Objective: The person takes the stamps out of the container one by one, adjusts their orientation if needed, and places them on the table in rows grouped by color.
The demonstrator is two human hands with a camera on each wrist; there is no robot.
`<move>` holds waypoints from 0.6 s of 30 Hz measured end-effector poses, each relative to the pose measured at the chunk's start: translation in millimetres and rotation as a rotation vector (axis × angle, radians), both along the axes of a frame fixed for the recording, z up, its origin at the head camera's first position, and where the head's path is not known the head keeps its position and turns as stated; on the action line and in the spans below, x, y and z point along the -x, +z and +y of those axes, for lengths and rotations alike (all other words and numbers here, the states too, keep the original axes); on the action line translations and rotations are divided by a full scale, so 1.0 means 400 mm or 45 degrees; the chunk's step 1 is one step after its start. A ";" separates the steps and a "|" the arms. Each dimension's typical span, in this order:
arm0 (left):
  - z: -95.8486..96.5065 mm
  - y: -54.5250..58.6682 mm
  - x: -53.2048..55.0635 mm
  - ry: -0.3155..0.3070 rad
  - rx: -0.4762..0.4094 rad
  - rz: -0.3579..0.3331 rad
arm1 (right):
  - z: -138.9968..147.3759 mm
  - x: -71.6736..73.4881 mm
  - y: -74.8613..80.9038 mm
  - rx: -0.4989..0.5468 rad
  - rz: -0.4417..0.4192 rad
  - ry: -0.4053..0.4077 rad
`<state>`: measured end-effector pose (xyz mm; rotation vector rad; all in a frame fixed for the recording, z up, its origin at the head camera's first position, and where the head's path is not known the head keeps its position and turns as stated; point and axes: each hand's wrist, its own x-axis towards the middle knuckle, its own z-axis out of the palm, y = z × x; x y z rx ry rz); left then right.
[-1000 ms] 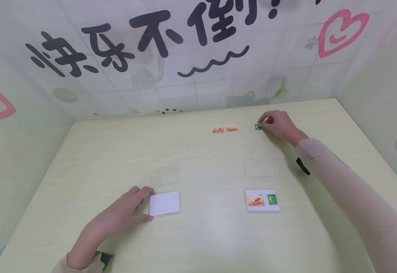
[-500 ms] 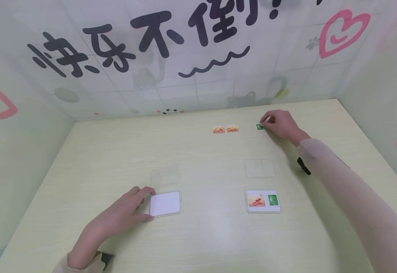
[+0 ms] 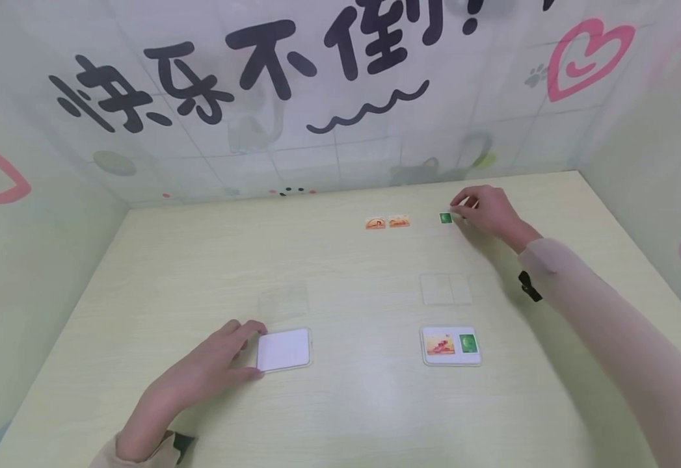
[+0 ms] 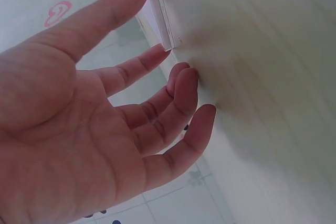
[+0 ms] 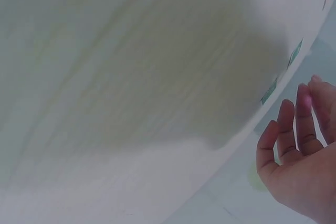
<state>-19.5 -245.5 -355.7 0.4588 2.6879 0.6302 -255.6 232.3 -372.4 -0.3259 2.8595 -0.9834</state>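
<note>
At the left front, my left hand [image 3: 211,364] holds a clear-rimmed flat case [image 3: 284,349] with a white inside, thumb and index finger at its two left corners. The left wrist view shows the index fingertip right at the case's corner. At the far right, my right hand [image 3: 492,211] has thumb and index finger close together beside a green stamp [image 3: 445,218]. Another green stamp [image 5: 269,93] shows in the right wrist view near the fingertips. I cannot tell whether these fingers pinch anything. Two orange stamps [image 3: 387,221] lie left of the green one.
A second flat case [image 3: 450,358] at the right front carries an orange stamp and a green stamp. Thin transparent plastic pieces lie behind each case, one at the left [image 3: 283,300] and one at the right [image 3: 445,288]. Printed walls [image 3: 340,156] border the table.
My right hand has shifted slightly right and back, and the green stamp it partly covered now shows fully. My left hand and its case have stayed put.
</note>
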 end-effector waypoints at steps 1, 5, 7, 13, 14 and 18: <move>0.001 0.000 0.000 0.000 0.004 0.001 | 0.000 -0.003 0.001 -0.003 -0.004 0.000; 0.002 0.003 -0.002 -0.005 0.029 0.009 | -0.004 -0.015 0.000 -0.016 -0.010 0.011; 0.003 0.006 -0.003 -0.005 0.045 0.011 | -0.008 -0.021 -0.001 -0.012 -0.002 0.020; 0.011 0.013 -0.007 0.002 0.081 0.022 | -0.018 -0.049 0.003 0.000 0.005 0.045; 0.013 0.015 -0.008 0.001 0.083 0.032 | -0.018 -0.054 0.004 -0.001 0.007 0.049; 0.026 0.024 -0.014 0.006 0.073 0.091 | -0.022 -0.069 0.004 0.001 0.023 0.063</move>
